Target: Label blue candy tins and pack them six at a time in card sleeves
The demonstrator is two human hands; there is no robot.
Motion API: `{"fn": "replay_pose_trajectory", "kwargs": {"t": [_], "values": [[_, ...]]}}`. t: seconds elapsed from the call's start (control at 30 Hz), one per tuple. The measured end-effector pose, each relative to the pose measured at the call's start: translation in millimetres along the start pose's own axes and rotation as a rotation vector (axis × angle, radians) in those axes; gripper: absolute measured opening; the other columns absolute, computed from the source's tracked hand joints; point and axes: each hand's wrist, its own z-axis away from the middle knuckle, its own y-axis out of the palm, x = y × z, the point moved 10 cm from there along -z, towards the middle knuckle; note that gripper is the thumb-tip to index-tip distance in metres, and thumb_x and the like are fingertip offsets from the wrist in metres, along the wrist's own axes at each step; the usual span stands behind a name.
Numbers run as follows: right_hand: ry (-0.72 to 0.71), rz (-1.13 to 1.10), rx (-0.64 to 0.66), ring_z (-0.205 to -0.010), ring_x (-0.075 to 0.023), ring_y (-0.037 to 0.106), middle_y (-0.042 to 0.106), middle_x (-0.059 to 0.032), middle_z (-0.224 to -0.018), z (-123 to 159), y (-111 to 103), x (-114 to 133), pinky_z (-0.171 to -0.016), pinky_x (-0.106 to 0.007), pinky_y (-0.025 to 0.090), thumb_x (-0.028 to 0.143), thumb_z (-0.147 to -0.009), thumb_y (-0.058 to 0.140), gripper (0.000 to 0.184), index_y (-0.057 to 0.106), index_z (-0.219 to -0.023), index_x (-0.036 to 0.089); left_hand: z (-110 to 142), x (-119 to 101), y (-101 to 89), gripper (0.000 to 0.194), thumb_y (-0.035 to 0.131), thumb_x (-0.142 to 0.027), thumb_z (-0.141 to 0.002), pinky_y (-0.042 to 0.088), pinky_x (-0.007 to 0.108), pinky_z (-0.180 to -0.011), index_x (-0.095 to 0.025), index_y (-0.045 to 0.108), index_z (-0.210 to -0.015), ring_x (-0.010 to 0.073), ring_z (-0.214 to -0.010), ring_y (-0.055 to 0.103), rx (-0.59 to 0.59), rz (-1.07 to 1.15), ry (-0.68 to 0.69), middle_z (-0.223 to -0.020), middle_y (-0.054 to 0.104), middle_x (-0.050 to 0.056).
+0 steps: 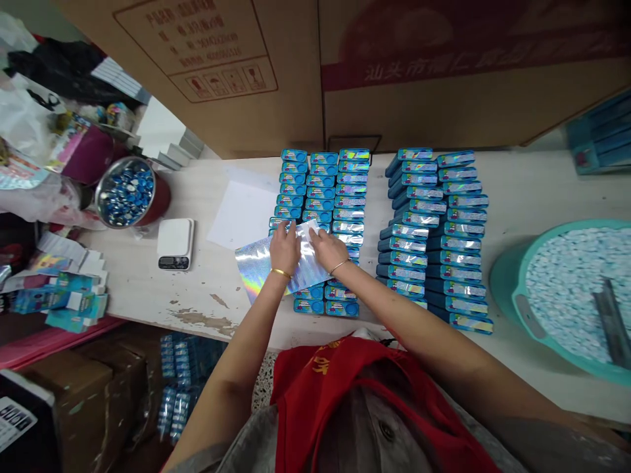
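My left hand and my right hand both rest on a shiny holographic sheet that lies partly over rows of small blue boxes on the white table. The left hand's fingers curl at the sheet's upper edge. The right hand's fingers pinch that edge near the sheet's top right corner. A second block of blue boxes stands to the right of my hands.
A red pot of blue pieces and a white scale sit at the left. White paper sheets lie beside the boxes. A teal basin of pale pieces is at the right. Large cardboard cartons stand behind.
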Motion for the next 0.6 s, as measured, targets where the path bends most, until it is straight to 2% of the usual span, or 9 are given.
{"fn": "replay_pose_trajectory", "kwargs": {"t": [0.1, 0.17, 0.33, 0.43, 0.5, 0.6], "values": [[0.003, 0.014, 0.014, -0.102, -0.0232, 0.054, 0.047, -0.0184, -0.126, -1, 1, 0, -0.079, -0.033, 0.043, 0.025, -0.099, 0.022, 0.048, 0.027, -0.145, 0.015, -17, 2, 8.2, 0.027, 0.045, -0.017, -0.088, 0.043, 0.042, -0.086, -0.017, 0.058, -0.112, 0.0296, -0.106, 0.053, 0.072, -0.017, 0.018, -0.121, 0.055, 0.017], [0.005, 0.015, 0.016, -0.101, -0.0231, 0.054, 0.047, -0.0183, -0.126, -1, 2, 0, -0.079, -0.033, 0.043, 0.026, -0.099, 0.021, 0.048, 0.027, -0.145, 0.015, -17, -1, 10.6, 0.024, 0.044, -0.016, -0.088, 0.043, 0.041, -0.084, -0.019, 0.061, -0.104, 0.0279, -0.102, 0.054, 0.085, -0.035, 0.044, -0.118, 0.058, 0.014], [0.006, -0.01, -0.021, -0.101, -0.0231, 0.055, 0.049, -0.0171, -0.124, 0, 1, 1, -0.079, -0.032, 0.043, 0.025, -0.099, 0.022, 0.047, 0.029, -0.144, 0.015, 12, -17, 7.2, 0.016, 0.044, -0.018, -0.089, 0.042, 0.041, -0.082, -0.019, 0.06, -0.089, 0.0269, -0.101, 0.053, 0.083, -0.017, 0.08, -0.12, 0.057, 0.014], [0.007, -0.072, -0.042, -0.1, -0.0237, 0.056, 0.052, -0.0164, -0.122, -2, -1, -1, -0.079, -0.032, 0.044, 0.025, -0.097, 0.028, 0.046, 0.033, -0.142, 0.016, 33, -34, -10.6, 0.01, 0.048, -0.019, -0.087, 0.043, 0.04, -0.083, -0.018, 0.057, -0.084, 0.0245, -0.097, 0.053, 0.053, 0.116, 0.104, -0.109, 0.059, 0.013], [0.001, -0.181, -0.052, -0.099, -0.0243, 0.057, 0.054, -0.0163, -0.12, -3, -5, -5, -0.08, -0.033, 0.044, 0.023, -0.096, 0.032, 0.046, 0.037, -0.14, 0.015, 44, -40, -32.2, 0.007, 0.052, -0.022, -0.086, 0.044, 0.036, -0.08, -0.019, 0.055, -0.081, 0.0213, -0.09, 0.055, -0.017, 0.292, 0.042, -0.094, 0.061, 0.009], [0.007, -0.527, -0.18, -0.098, -0.0236, 0.057, 0.058, -0.0148, -0.114, 11, -19, -20, -0.083, -0.034, 0.045, 0.028, -0.096, 0.032, 0.042, 0.047, -0.132, 0.013, 63, -30, -53.7, 0.013, 0.059, -0.029, -0.083, 0.045, 0.028, -0.068, -0.02, 0.053, -0.077, 0.0142, -0.07, 0.054, -0.12, 0.673, -0.249, -0.074, 0.057, 0.001]]}}
